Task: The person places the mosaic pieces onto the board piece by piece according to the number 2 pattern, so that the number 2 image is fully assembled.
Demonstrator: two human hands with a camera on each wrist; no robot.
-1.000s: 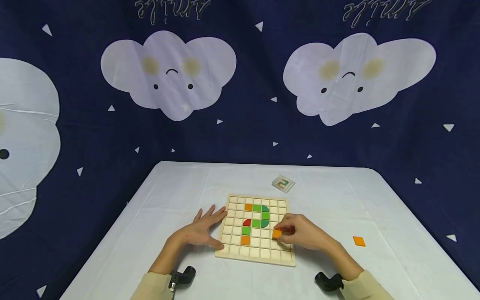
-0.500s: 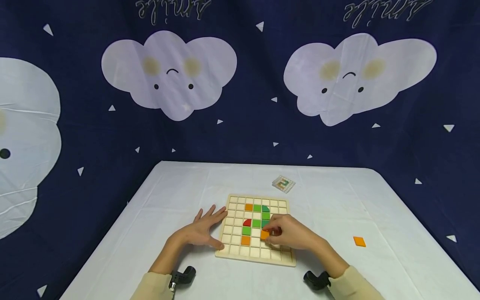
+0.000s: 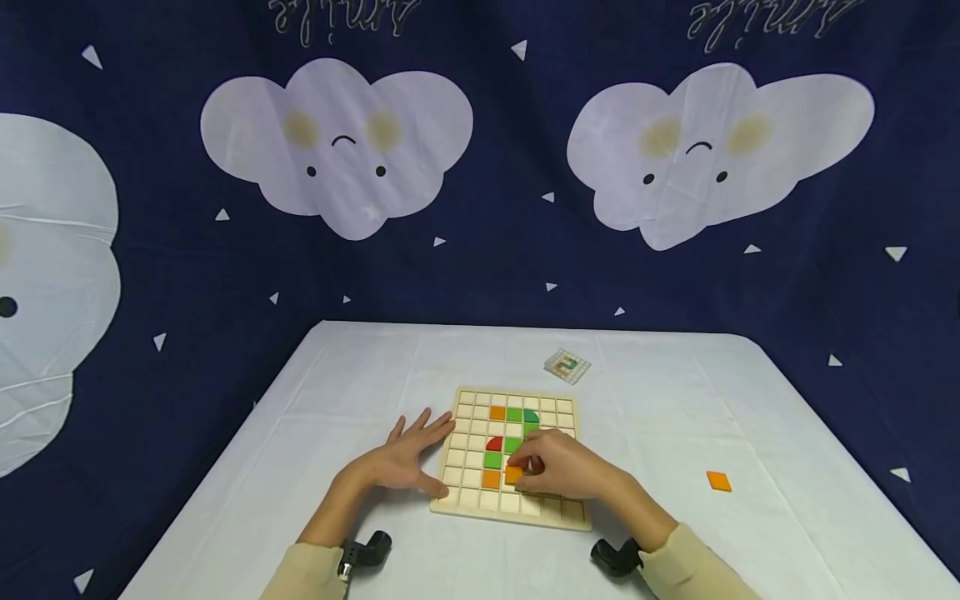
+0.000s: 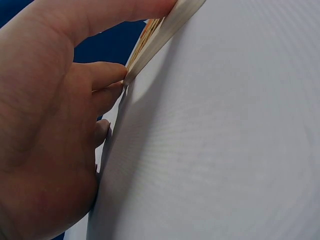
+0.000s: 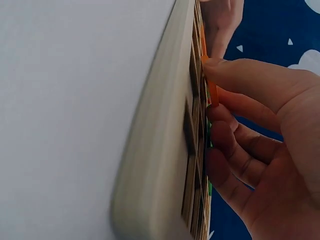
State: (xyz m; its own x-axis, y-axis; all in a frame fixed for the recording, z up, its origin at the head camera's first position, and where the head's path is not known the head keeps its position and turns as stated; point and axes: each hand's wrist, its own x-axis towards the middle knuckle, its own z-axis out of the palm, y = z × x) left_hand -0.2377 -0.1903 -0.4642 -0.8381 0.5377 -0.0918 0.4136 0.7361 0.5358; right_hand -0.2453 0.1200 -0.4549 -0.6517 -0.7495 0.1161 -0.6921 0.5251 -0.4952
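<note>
A wooden grid board (image 3: 468, 502) lies on the white table, with orange, green and red tiles set in some of its squares. My right hand (image 3: 566, 468) pinches an orange square tile (image 3: 513, 475) between thumb and fingers, over the board's lower middle. In the right wrist view the orange tile (image 5: 212, 90) stands tilted at the grid, thumb on one side. My left hand (image 3: 401, 460) lies spread along the board's left edge, thumb and fingertips touching the frame. In the left wrist view the left hand (image 4: 55, 125) shows straight fingers against the wooden rim (image 4: 165, 37).
Another orange square tile (image 3: 718, 482) lies on the table to the right. Behind the board is a small pattern card (image 3: 567, 367) with a printed grid. A dark blue cloth with white clouds (image 3: 337, 150) hangs around the table.
My right hand has moved left across the board with the orange tile, from its right part to near the orange tile on the left. The left hand has stayed in place.
</note>
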